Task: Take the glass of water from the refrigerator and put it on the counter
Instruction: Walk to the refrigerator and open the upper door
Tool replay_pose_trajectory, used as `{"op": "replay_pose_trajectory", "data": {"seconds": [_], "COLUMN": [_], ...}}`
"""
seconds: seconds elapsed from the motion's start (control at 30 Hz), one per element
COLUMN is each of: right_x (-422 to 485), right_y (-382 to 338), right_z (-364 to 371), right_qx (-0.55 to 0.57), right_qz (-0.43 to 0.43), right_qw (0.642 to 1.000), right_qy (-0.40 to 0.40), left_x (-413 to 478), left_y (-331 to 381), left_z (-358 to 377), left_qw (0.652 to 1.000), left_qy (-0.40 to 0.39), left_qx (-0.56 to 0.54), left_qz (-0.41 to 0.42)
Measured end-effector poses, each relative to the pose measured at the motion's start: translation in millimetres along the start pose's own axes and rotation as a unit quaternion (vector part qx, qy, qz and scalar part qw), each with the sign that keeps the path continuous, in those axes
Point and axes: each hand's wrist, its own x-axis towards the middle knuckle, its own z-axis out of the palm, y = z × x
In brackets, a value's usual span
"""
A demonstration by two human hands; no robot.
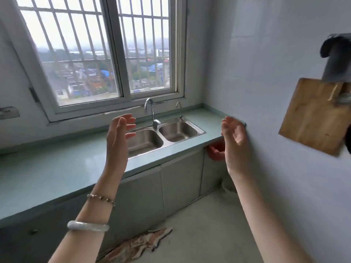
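Note:
A pale green counter (47,168) runs under the window along the left and back. Raised in front of me over the counter's edge, my left hand (118,135) has its fingers spread and holds nothing. My right hand (234,135) is lifted near the right wall, palm turned inward, fingers apart and empty. Two bracelets sit on my left wrist. No glass of water and no refrigerator appear in the view.
A steel double sink (161,137) with a tap (152,112) is set in the counter. A wooden cutting board (313,116) hangs on the right wall. A patterned cloth (136,245) lies on the floor by the grey cabinets (180,183). A red tub (216,150) sits under the counter's end.

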Motion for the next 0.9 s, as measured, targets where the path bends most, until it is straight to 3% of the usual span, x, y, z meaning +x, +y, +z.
{"op": "replay_pose_trajectory", "data": {"seconds": [0.2,0.33,0.63,0.9], "right_x": [9.5,-14.4,-117.2,-230.7], "right_y": [-25.4,-56.3,-124.4,-181.8], "right_z": [-108.8,-170.6,-233.0,-243.7], "right_qx": [-0.106,-0.165,-0.255,-0.314], "right_qz": [-0.037,-0.060,-0.126,-0.130], "right_qw": [0.978,0.942,0.820,0.695], "right_qy": [0.177,0.286,0.496,0.634], "left_x": [11.2,-9.4,-97.5,-214.9], "left_y": [-15.2,-10.3,37.3,96.5], "left_z": [145.6,231.1,338.5,367.4], "left_qw": [0.977,0.939,0.810,0.691], "left_qy": [-0.171,-0.278,-0.479,-0.598], "left_qx": [-0.127,-0.196,-0.329,-0.389], "left_qz": [-0.016,-0.047,-0.077,-0.113]}}
